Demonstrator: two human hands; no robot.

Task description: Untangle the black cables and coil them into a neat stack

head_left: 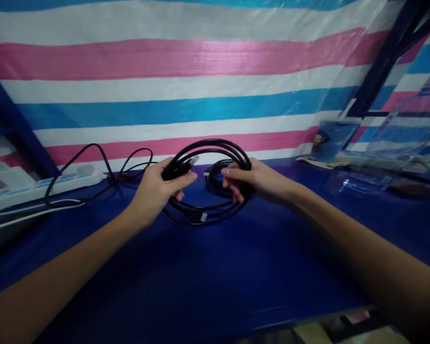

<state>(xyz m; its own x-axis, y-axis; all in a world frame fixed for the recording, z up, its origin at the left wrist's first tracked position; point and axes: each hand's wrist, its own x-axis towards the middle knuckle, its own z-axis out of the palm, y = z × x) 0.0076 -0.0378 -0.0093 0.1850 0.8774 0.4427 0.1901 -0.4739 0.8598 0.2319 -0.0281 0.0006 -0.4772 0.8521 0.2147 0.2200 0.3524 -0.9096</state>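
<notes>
A coiled black cable is held up in several loops between my two hands, above the blue tabletop. My left hand grips the left side of the coil, thumb across the loops. One silver-tipped plug sticks out by that thumb, and another plug hangs at the bottom of the loops. On the right side, my right hand has its fingers curled round the strands. Behind the held loops, a second black coiled cable lies on the table, partly hidden by my right hand.
At the left stands a white power strip with plugs and a loose black wire. To the right are a blue printed cup and a large clear plastic container. A striped sheet hangs behind the blue table.
</notes>
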